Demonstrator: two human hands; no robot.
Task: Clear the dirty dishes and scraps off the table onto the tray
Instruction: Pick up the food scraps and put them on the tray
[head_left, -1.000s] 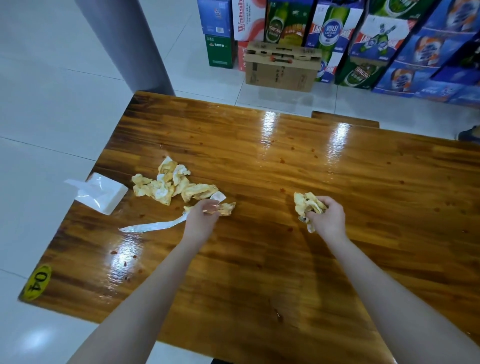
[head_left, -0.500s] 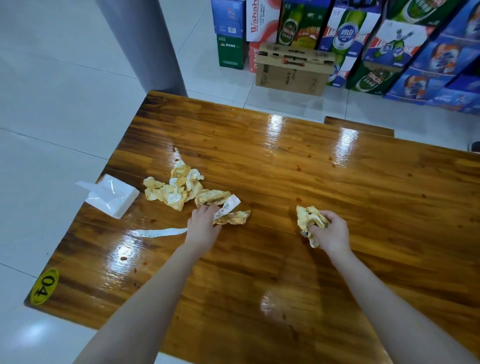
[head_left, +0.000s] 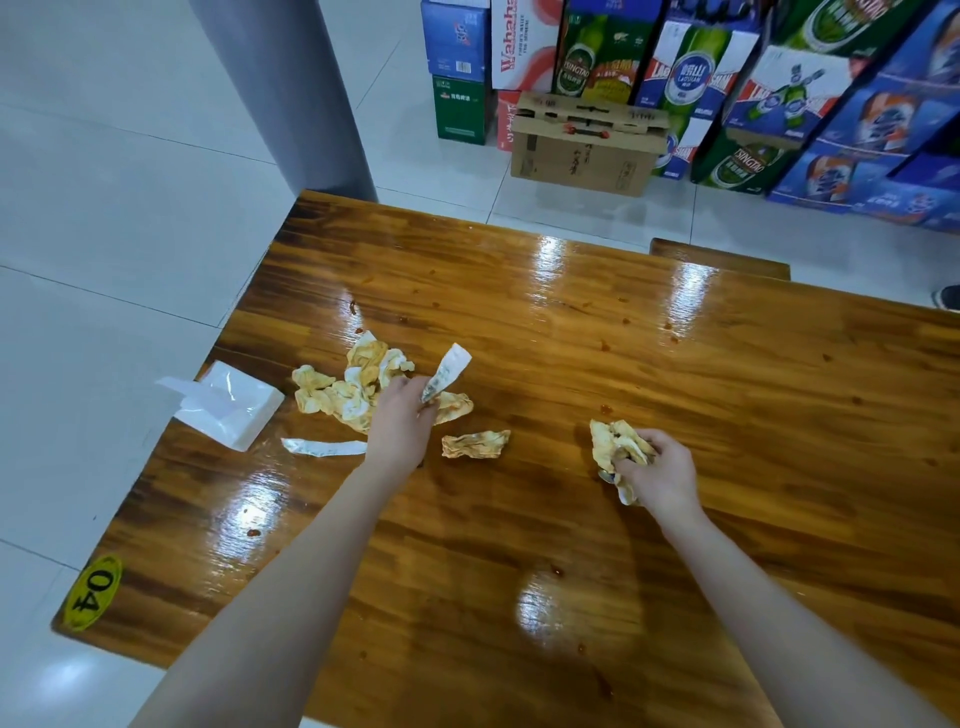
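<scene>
On the counter (head_left: 571, 338), left grip (head_left: 400, 421) has just lifted one end of the paper strip (head_left: 447, 371), pinched tight; soiled napkins (head_left: 343, 389) wait at its ten o'clock. Right grip (head_left: 654, 467), three o'clock, clenches a napkin wad (head_left: 613, 441). No tray in sight yet.

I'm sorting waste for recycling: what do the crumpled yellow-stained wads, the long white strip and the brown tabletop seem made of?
Crumpled yellow-stained wads: soft matte tissue paper, by their fine creases. Long white strip: thin paper, probably a receipt; faint print shows. Brown tabletop: wood under glossy varnish, by grain lines and glare.
</scene>
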